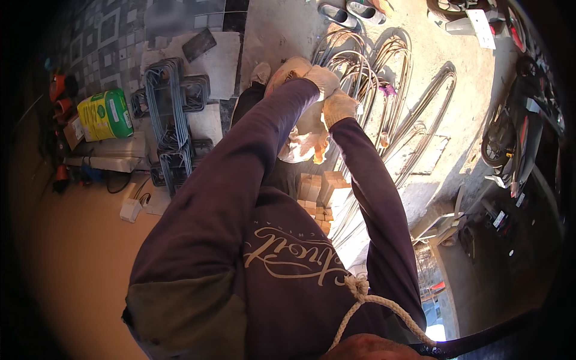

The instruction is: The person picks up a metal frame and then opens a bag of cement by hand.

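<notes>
While the concrete floor (pixel 282 30) fills most of the view and carries everything else, its largest load is the sheaf of long steel rods (pixel 384 84), bent into wide loops and laid flat across the sunlit part, probably because lengths like these can only be stored coiled on open ground. Beside them on the person's left, a stack of bent rectangular stirrups (pixel 171 114) stands leaning together in a tidy row, which keeps finished pieces apart from the raw stock. A yellow and green sack (pixel 107 114) lies further left against the tiled wall (pixel 102 42), out of the way. Small pale wooden blocks (pixel 321 192) are piled just below the hands, close enough to reach without stepping. Both arms in purple sleeves stretch forward and meet over the near ends of the rods. The left hand (pixel 318 77) and the right hand (pixel 339 107), both in light work gloves, sit touching one another, fingers curled narrow as if clenched around a rod end, though what exactly they grip is hidden by the gloves. A pair of sandals (pixel 351 12) rests at the far edge.
</notes>
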Demonstrator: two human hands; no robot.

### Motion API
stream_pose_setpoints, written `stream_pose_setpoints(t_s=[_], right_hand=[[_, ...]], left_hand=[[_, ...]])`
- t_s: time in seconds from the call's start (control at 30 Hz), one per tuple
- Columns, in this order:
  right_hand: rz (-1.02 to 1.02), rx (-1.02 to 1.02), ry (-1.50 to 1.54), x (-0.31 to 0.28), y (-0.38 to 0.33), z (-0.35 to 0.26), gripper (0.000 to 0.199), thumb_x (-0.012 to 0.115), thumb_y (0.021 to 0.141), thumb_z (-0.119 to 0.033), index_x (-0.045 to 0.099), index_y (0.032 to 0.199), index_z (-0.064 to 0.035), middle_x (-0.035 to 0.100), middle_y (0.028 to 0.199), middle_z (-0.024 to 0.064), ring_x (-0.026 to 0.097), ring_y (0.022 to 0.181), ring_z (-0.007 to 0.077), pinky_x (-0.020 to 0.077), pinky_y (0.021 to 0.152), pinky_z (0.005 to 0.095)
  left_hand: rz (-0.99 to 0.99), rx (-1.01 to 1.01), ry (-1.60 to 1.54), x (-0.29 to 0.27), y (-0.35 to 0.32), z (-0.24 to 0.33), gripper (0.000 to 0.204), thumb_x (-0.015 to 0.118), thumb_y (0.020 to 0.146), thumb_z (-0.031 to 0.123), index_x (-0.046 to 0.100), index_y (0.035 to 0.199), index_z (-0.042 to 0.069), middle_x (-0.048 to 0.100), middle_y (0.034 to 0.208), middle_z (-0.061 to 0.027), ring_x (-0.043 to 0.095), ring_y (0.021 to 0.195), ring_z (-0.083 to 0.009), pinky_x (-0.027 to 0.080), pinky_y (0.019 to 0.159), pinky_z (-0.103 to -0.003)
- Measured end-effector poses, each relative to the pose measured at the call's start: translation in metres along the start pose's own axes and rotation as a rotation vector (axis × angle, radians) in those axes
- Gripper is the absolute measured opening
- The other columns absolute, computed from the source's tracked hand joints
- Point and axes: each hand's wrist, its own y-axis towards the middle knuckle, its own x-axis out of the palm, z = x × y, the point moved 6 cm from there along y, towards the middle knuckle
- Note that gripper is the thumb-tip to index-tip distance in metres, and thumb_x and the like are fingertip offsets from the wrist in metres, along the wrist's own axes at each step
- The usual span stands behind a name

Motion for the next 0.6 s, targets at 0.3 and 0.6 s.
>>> stream_pose_setpoints(t_s=[0.3,0.6], right_hand=[[0.316,-0.323,0.188,-0.025,-0.032,0.041,0.025,0.065,0.084,-0.030,0.064,0.085,-0.0051,0.069,0.070,0.0127,0.071,0.067,0.0273,0.0552,0.057,0.0408],[0.616,-0.005,0.696,0.012,-0.134,0.084,0.009,0.066,0.085,-0.018,0.061,0.090,-0.0127,0.064,0.064,0.0121,0.066,0.060,0.0289,0.0531,0.055,0.0363]], left_hand=[[0.079,0.064,-0.002,0.002,-0.012,0.001,0.023,0.060,0.081,0.013,0.073,0.097,0.002,0.071,0.098,-0.0181,0.070,0.091,-0.0324,0.054,0.076,-0.042],[0.215,-0.173,-0.058,-0.011,-0.009,-0.012,0.018,0.061,0.083,0.014,0.074,0.087,0.002,0.071,0.090,-0.0191,0.070,0.081,-0.0351,0.055,0.071,-0.043]])
